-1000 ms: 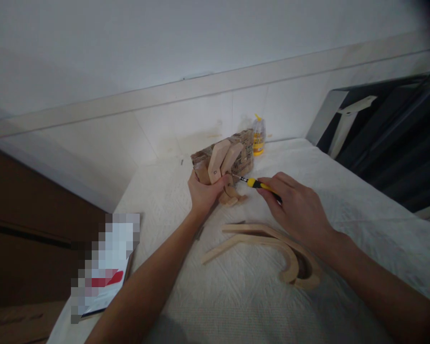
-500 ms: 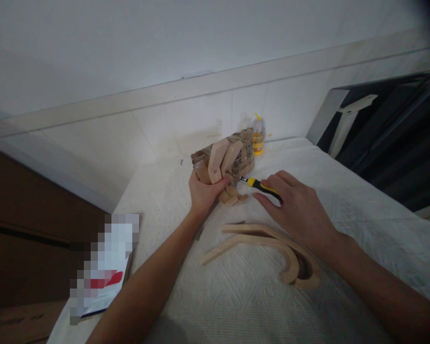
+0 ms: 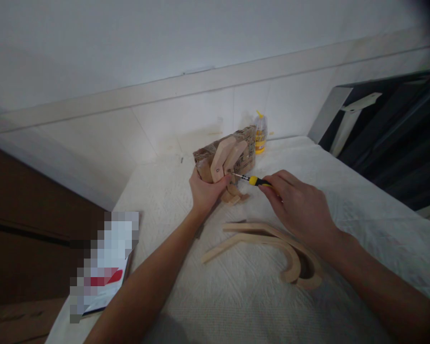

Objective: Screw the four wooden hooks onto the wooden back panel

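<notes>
Left hand (image 3: 208,193) clasps 2 wooden pieces (image 3: 222,155); right hand (image 3: 301,200) grips screwdriver (image 3: 254,180); box print (image 3: 250,152) illegible.

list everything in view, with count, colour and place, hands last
Tablecloth: one, white, beneath
Wall: one, white, back
Screwdriver: one, yellow-black, centre
Wooden pieces: at least two, tan, centre
Curved strips: two, tan, foreground
Package: one, brown, behind wooden pieces
Bottle: one, yellow-clear, right of package
Small bits: at least two, dark, on tablecloth
Flat blurred item: one, white-red, left
Panels: count unclear, brown, far left
Frame: one, grey-black, far right
Left hand: one, bare, holding wooden pieces
Right hand: one, bare, gripping screwdriver
</notes>
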`<action>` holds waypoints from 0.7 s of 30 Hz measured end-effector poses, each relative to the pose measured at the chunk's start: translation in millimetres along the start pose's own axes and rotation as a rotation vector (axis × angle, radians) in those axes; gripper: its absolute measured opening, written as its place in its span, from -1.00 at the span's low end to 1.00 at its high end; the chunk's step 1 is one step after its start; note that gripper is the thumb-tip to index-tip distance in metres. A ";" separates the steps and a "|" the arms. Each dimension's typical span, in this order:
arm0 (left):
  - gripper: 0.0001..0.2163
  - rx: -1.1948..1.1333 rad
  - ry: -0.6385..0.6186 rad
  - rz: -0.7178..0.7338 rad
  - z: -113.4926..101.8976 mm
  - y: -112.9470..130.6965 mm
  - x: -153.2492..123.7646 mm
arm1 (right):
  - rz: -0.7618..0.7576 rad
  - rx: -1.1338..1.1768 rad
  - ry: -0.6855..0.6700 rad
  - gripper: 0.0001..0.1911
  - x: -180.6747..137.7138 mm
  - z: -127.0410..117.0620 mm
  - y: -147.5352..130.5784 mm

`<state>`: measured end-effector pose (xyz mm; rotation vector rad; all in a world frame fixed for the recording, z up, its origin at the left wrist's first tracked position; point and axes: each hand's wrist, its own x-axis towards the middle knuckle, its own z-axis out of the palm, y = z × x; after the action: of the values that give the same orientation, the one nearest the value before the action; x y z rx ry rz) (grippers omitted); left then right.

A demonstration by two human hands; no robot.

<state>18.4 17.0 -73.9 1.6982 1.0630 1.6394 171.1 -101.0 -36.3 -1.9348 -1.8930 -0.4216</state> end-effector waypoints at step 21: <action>-0.53 -0.112 -0.007 -0.133 4.9 -2.5 0.0 | -0.152 0.717 0.263 -0.86 1.0 1.1 -4.9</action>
<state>22.8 19.0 -76.5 1.5274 1.0377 1.5781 166.2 -99.6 -36.4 -1.2101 -1.7033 -0.0154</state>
